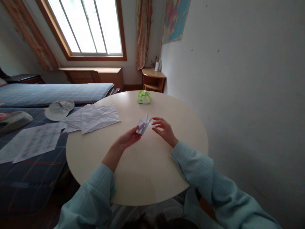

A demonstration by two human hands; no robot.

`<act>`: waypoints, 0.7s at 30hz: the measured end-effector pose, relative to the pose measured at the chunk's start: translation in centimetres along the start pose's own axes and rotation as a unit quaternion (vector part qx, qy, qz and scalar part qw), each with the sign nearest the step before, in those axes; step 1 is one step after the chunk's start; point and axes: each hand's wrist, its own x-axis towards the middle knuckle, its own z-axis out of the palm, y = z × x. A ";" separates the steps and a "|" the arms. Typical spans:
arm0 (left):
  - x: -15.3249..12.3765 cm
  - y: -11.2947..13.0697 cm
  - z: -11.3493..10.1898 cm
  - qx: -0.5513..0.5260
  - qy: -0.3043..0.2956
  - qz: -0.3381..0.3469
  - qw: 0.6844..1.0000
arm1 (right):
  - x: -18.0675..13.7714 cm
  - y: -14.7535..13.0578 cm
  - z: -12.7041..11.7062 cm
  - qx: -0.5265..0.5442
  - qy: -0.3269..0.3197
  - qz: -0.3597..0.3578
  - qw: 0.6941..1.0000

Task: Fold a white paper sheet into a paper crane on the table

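I have the folded paper [143, 126] up over the middle of the round counter [143, 178], well inside every edge, with one thin point standing upward. My left hand [128, 138] has its grip clamped on the paper's left, lower side, thumb on top. My right hand [164, 128] is just beside the paper's right tip, its grip apart, with a gap between thumb and forefinger; I cannot tell whether a fingertip touches the tip.

My sleeves [193, 162] cross the counter's near edge at either side, and between them I have open room down to that edge. To the right, the surface runs open from my right hand to the right edge, with the white wall [250, 95] beyond it limiting any wider swing.

Toward the far edge, the green packet [144, 98] sits beyond the paper, well apart from both hands. On the far-left, creased white sheets [101, 117] take up the counter's rim and reach across it toward the bed [28, 178], where a pale cap [58, 111] and printed sheets [39, 138] lie.
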 end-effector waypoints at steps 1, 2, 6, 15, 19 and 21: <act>-0.1 0.1 0.1 -0.006 -0.001 -0.009 1.000 | 0.0 0.0 0.0 0.004 0.009 0.002 1.000; -0.2 0.2 0.2 -0.017 0.001 -0.021 1.000 | 0.0 0.0 0.0 0.007 0.013 0.003 1.000; -0.6 0.4 0.7 -0.068 0.018 -0.070 0.995 | 0.0 0.1 0.1 0.010 -0.001 0.003 1.000; -0.6 0.5 0.9 -0.052 0.024 -0.086 0.995 | 0.0 0.1 0.3 -0.026 -0.027 -0.020 0.999; -0.5 0.5 0.8 -0.051 0.034 -0.085 0.994 | 0.1 0.2 0.3 -0.040 -0.019 -0.022 0.999; -0.5 0.5 0.8 -0.052 0.033 -0.085 0.995 | 0.1 0.3 0.3 -0.048 -0.018 -0.024 0.998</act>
